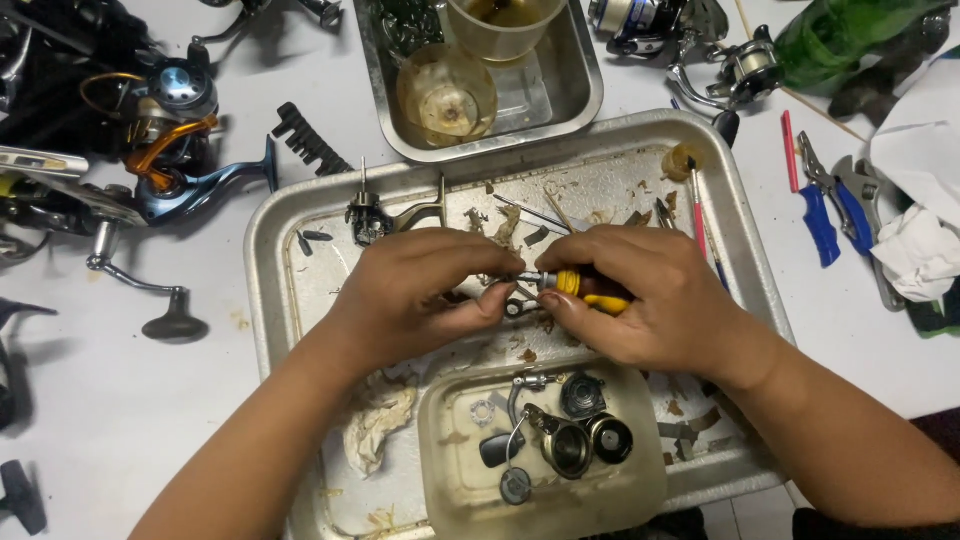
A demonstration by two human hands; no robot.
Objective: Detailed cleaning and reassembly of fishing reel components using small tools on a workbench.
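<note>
Both my hands work over a large metal tray (270, 240). My right hand (640, 300) grips a small screwdriver (585, 287) with a yellow and black handle, its tip pointing left. My left hand (415, 290) pinches a small metal part at the screwdriver's tip; the part is mostly hidden by my fingers. Just below my hands a clear plastic dish (445, 470) holds several fishing reel parts (570, 440). A reel body (370, 218) lies at the tray's far left, above my left hand.
A soiled rag (380, 420) lies in the tray. A smaller steel tray (585, 95) at the top holds plastic cups (445, 95). Fishing reels (165, 120) crowd the left and top right. Blue-handled pliers (825, 200), a red pen (788, 150) and crumpled paper (920, 250) sit right.
</note>
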